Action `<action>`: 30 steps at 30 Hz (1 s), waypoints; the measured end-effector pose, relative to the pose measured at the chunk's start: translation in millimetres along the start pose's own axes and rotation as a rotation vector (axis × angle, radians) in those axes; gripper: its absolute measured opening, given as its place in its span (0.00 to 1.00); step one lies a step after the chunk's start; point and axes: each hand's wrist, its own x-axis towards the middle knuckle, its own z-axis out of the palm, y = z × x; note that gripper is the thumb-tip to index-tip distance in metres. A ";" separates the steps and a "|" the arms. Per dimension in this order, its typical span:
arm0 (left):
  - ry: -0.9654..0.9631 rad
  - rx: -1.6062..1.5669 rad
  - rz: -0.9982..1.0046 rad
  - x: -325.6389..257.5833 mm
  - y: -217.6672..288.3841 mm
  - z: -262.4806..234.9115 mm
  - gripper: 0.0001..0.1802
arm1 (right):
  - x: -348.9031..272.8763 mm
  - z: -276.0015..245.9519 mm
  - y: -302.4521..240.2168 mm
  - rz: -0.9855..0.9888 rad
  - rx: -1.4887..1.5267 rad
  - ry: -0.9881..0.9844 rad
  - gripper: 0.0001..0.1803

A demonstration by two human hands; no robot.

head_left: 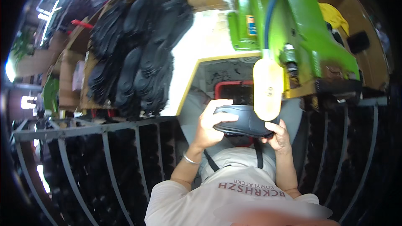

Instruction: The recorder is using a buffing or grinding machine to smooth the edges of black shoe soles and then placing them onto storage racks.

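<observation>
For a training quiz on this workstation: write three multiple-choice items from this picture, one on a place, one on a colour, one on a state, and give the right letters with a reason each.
1. Where is the pile of black soles?
A. To the left of the green machine
B. Under the person's feet
C. On top of the green machine

2. What colour is the machine above the hands?
A. Red
B. Green
C. White

3. How is the dark shoe sole held?
A. By the left hand alone
B. Lying loose on the metal rack
C. Between both hands

Answers:
1 A, the pile sits on cardboard left of the machine.
2 B, its body is bright green.
3 C, the left hand grips one end and the right hand the other, above the metal rack.
</observation>
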 end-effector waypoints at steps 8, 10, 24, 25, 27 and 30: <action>0.096 -0.867 -0.573 11.2 -9.9 130.9 0.21 | -62.2 -34.3 40.7 -0.233 -0.004 0.276 0.25; -0.036 -0.717 -0.454 23.6 -3.8 133.3 0.10 | -61.7 -35.3 50.4 -0.269 -0.167 0.255 0.23; 0.255 -0.223 -0.267 21.7 -21.4 129.4 0.03 | -71.8 -64.9 3.6 -0.570 -0.128 0.350 0.22; 0.259 -0.211 -0.265 22.3 -22.8 131.1 0.04 | -69.4 -67.3 -12.5 -0.578 -0.169 0.391 0.27; 0.264 -0.126 -0.212 26.4 -23.2 131.6 0.06 | -56.7 -63.8 -41.6 -0.670 -0.177 0.480 0.31; 0.209 0.006 -0.180 33.2 -18.3 121.0 0.09 | -30.0 -46.1 -81.0 -0.831 -0.150 0.363 0.20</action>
